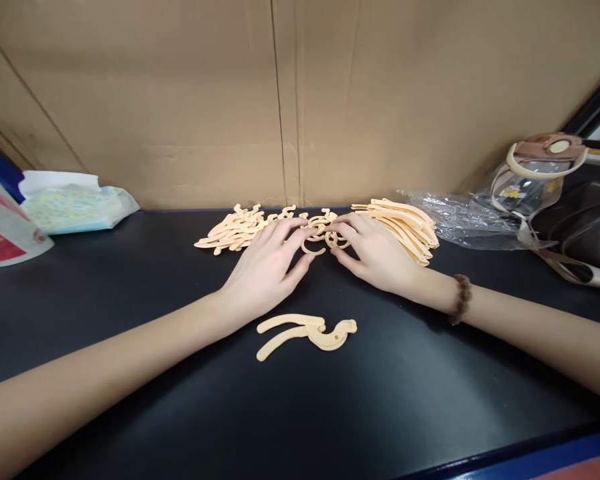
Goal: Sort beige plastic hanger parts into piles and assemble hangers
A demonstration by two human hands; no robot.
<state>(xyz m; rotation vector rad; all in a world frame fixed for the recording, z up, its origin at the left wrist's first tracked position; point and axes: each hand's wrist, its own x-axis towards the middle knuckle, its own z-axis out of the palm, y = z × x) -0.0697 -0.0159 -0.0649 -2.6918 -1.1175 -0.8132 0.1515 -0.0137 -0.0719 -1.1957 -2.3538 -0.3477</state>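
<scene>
My left hand (270, 267) reaches forward with its fingers apart, the index fingertip and thumb beside a thin cream C-shaped piece (314, 253). Opposite it, my right hand (375, 257) has its fingers spread and bent, the tips touching or close to a cream ring-shaped piece (334, 241). More small curved pieces lie between the hands, partly hidden by the fingers. Nearer to me, a cream plastic clip (325, 335) with two long curved handles and a hooked jaw lies flat on the black table (360, 413).
A pile of cream hooked parts (230, 233) lies behind my left hand; a stack of long curved strips (410, 227) lies behind my right. A tissue pack (80, 207) and paper cup (10, 227) stand left. Clear plastic wrap (455, 223), a bottle (535, 180) and cardboard (205, 100) border the table.
</scene>
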